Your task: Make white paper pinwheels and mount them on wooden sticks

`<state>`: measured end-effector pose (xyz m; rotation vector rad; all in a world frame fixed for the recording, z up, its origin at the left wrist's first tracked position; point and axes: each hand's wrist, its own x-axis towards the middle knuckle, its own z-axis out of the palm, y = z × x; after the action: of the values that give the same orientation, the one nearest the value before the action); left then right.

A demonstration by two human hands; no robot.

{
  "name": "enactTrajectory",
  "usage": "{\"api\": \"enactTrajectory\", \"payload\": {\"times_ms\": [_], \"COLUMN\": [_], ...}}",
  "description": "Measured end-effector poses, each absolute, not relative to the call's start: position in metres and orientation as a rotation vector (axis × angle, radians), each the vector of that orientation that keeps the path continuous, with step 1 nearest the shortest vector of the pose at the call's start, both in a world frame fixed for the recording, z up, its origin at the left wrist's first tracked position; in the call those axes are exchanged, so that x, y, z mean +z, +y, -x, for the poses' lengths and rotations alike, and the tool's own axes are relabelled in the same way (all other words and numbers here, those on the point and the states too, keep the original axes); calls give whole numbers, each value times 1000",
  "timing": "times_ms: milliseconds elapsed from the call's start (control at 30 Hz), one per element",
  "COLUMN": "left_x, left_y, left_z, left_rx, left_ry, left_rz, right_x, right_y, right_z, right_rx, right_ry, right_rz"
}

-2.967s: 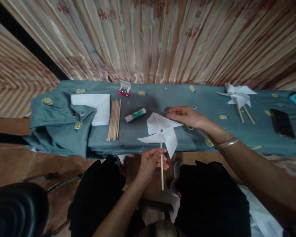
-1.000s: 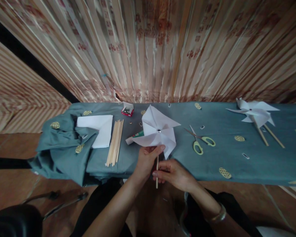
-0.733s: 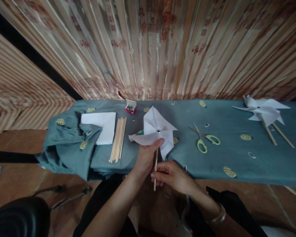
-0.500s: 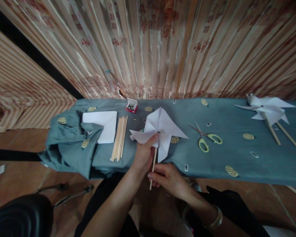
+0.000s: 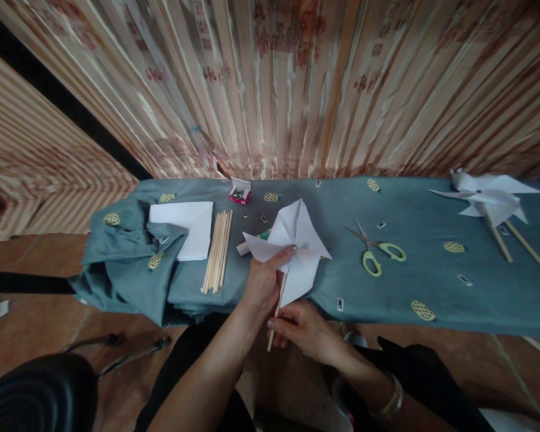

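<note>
A white paper pinwheel point(image 5: 303, 282) is held up in front of me over the table's near edge. My left hand point(image 5: 264, 281) grips it from the left, its thumb pressed at the pin in the centre and its other fingers hidden behind. Below the blades runs a thin wooden stick point(image 5: 270, 341), slanting down to the left. My right hand point(image 5: 305, 330) pinches that stick near its lower end. Partly behind the pinwheel on the cloth lies a white and green roll-like thing point(image 5: 243, 247), whose kind I cannot make out.
Left of my hands lie a bundle of wooden sticks point(image 5: 217, 252) and folded white paper point(image 5: 198, 234). A small red box point(image 5: 240, 192) of metal pins stands behind. Green-handled scissors point(image 5: 373, 249) lie open to the right, and finished pinwheels point(image 5: 495, 198) rest at the far right.
The pinwheel's blades have turned a little, and its centre has shifted slightly right. The stick tilts more, its lower end moving left and down with my right hand. Both hands keep their hold.
</note>
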<state>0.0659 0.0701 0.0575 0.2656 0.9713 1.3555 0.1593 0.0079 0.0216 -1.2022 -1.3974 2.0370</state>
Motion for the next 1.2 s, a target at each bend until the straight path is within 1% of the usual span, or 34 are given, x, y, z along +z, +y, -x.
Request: {"api": "enactTrajectory", "payload": {"times_ms": [300, 467, 567, 700, 900, 1067, 1200], "left_x": [57, 58, 58, 56, 56, 58, 57], "left_y": [70, 72, 73, 72, 71, 72, 71], "left_z": [-69, -61, -58, -61, -66, -65, -64], "left_rx": [1356, 1384, 1408, 1397, 1394, 1393, 1379], "left_ry": [959, 952, 942, 931, 943, 922, 896], "left_rz": [-253, -269, -276, -293, -269, -228, -238], "right_x": [20, 33, 39, 38, 28, 28, 28], "right_y": [7, 19, 31, 37, 24, 23, 24], "right_z": [-160, -183, -203, -211, -183, -172, -171], "right_rx": [1951, 2034, 2071, 1961, 1906, 1699, 1594], "right_ry": [-1470, -1603, -1562, -1490, -1491, -1574, -1654], "right_rz": [1243, 1235, 1236, 1294, 1279, 1355, 1463]}}
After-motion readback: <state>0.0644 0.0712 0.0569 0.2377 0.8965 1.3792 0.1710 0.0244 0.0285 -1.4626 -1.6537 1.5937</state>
